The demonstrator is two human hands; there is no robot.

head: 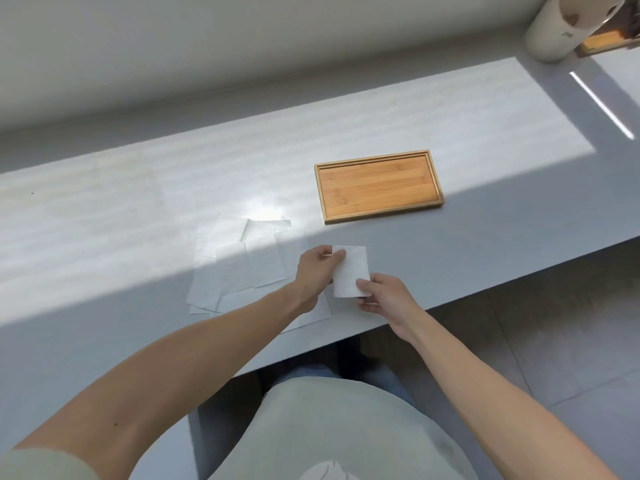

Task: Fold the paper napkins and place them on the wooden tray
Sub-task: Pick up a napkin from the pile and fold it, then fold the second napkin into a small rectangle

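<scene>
Both hands hold one folded white napkin just above the grey counter.

The left hand (317,271) pinches the top edge of the folded napkin (349,270), a soft, smooth rectangle; the right hand (384,299) grips its lower corner between thumb and fingers. Loose unfolded napkins (242,268), thin and creased, lie overlapping on the matte counter (104,220) to the left. The wooden tray (379,185), a shallow bamboo rectangle with a raised rim, sits well apart, farther back and to the right.
</scene>
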